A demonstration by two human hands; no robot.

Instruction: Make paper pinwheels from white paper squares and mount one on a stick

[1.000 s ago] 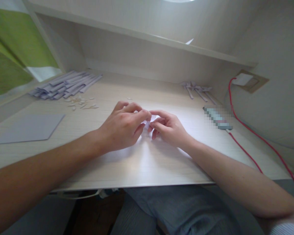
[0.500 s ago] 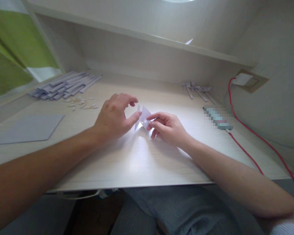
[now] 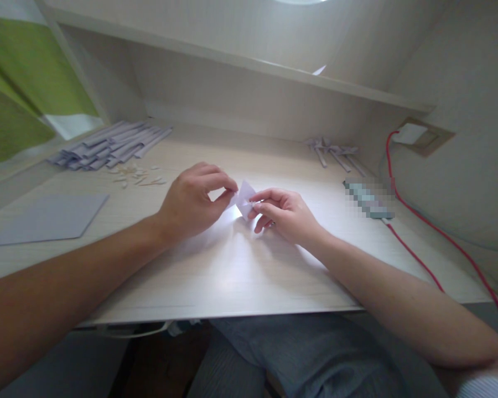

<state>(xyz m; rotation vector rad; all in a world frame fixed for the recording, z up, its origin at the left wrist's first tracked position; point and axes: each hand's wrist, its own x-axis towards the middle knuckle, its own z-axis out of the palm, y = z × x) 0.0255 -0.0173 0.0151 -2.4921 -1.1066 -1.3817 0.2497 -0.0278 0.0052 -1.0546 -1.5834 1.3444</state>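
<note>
Between my hands, above the middle of the desk, is a small folded piece of white paper (image 3: 244,198) with pointed flaps. My left hand (image 3: 197,196) pinches its left flap between thumb and forefinger. On the other side my right hand (image 3: 284,214) holds the paper's centre in its fingertips, which hide part of it. To the left lie several cotton swab pieces (image 3: 139,176) and a heap of rolled paper tubes (image 3: 112,145). Paper pinwheel-like pieces on sticks (image 3: 336,152) rest at the back right.
A flat stack of paper (image 3: 52,218) lies at the left on the pale desk (image 3: 216,282). At the right is a blurred-out phone (image 3: 367,199) with a red cable (image 3: 417,265). Another red cable hangs from a white plug (image 3: 410,134). A shelf (image 3: 249,58) spans the back.
My left thumb and forefinger have closed together on the paper's left flap; before, they were spread apart. My right hand keeps its hold, nearly still.
</note>
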